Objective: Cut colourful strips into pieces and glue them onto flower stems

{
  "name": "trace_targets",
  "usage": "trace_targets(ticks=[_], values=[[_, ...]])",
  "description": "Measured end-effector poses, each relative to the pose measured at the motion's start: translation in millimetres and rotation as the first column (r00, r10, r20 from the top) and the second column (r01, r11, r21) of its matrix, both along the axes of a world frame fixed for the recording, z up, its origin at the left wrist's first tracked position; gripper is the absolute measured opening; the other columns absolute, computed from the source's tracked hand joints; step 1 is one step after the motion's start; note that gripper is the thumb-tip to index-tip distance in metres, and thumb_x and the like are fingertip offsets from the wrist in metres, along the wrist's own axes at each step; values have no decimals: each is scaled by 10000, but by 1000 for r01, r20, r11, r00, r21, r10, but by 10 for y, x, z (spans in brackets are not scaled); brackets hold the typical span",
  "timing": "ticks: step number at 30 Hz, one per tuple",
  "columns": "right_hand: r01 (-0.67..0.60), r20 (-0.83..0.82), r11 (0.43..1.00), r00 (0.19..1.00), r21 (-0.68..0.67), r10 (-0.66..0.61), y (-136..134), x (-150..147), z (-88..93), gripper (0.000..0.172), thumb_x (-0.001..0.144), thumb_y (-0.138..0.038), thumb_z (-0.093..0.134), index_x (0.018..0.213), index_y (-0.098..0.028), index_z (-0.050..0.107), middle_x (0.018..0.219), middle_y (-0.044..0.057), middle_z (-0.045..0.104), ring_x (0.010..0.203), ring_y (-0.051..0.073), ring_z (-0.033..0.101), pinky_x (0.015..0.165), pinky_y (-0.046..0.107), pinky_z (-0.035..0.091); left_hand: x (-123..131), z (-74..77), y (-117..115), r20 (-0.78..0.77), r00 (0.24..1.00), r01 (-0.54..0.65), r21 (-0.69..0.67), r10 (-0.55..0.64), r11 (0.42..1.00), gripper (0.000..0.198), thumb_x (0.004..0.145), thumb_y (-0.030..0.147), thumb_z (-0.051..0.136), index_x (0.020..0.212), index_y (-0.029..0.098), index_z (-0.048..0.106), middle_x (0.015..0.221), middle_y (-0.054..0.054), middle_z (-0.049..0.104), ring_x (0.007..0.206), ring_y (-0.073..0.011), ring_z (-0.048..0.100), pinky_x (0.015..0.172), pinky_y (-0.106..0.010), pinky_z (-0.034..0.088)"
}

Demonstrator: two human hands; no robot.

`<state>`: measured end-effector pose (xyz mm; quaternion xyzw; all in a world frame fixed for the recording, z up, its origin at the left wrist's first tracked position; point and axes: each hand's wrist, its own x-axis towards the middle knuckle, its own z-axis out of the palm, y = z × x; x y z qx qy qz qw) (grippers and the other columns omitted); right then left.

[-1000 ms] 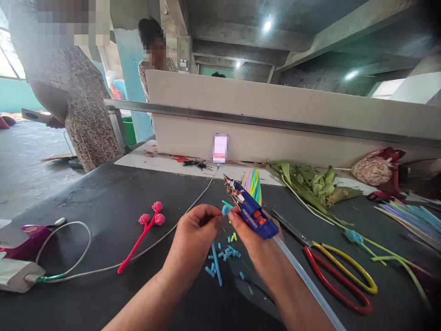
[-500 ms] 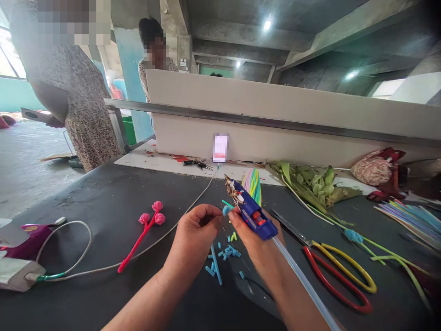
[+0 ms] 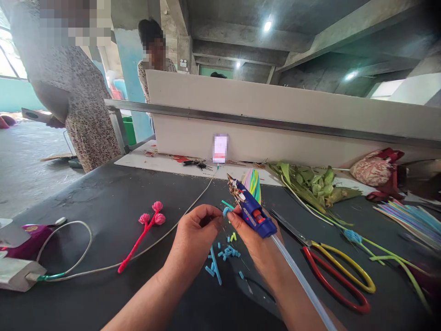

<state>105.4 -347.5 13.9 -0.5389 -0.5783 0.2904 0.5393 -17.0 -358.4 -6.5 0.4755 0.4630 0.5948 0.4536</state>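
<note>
In front of me, my left hand [image 3: 193, 236] is closed in a pinch, its fingertips touching a small blue fuzzy piece [image 3: 226, 211]. Whatever else sits inside that pinch is hidden. My right hand [image 3: 253, 241] grips a blue glue gun [image 3: 254, 215], nozzle pointing away and up to the left. A long clear glue stick [image 3: 299, 278] runs out of its back over my forearm. The right thumb presses against the same blue piece. Below the hands lie several cut blue pieces [image 3: 230, 252] and a longer blue strip [image 3: 215, 264].
Scissors with red and yellow handles [image 3: 339, 271] lie at right, near green stems with a blue knot [image 3: 353, 236]. A pink fuzzy branch [image 3: 143, 239] and white cable [image 3: 151, 248] are at left. Behind stand a phone [image 3: 220, 148], pipe cleaners [image 3: 252, 181] and leaves [image 3: 313, 181]. Two people are beyond.
The glue gun's nozzle has shifted very slightly to the right. Both hands otherwise keep nearly the same pose around the blue piece.
</note>
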Motion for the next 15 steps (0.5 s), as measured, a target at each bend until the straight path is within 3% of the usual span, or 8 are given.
trace_targets(ticks=[8, 15], values=[[-66, 46, 996, 997, -64, 69, -58, 129, 102, 293, 721, -480, 626, 809, -201, 654, 697, -13, 633, 636, 153, 565, 594, 265, 459, -20, 1, 0, 115, 991, 77, -30, -73, 997, 95, 714, 251, 638, 737, 160, 627, 667, 27, 530, 613, -73, 413, 583, -192, 329], [-114, 21, 993, 993, -36, 115, -67, 110, 111, 257, 719, -411, 644, 860, -200, 682, 824, 25, 692, 783, 198, 627, 693, 298, 487, -16, 64, -13, 228, 959, 194, -80, -171, 978, 117, 696, 250, 658, 705, 146, 605, 672, 6, 542, 636, -86, 469, 624, -211, 358]])
